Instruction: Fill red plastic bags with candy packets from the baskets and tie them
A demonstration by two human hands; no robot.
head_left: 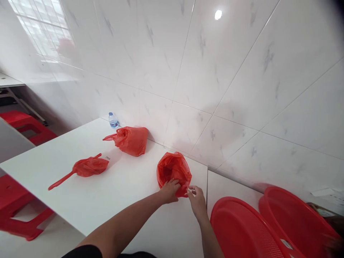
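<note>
An open red plastic bag [173,170] stands on the white table [88,200] near the wall. My left hand [169,190] grips the bag's near rim with its fingers curled over it. My right hand [196,200] pinches the bag's lower right edge. Two more red plastic bags lie further left: a full one [131,140] by the wall and a flatter one [90,167] with a long twisted handle.
A small water bottle [113,120] stands at the wall behind the full bag. Two red plastic basins [242,229] [298,218] sit at the right on a neighbouring table. Red stools [16,211] stand at the left, below the table edge.
</note>
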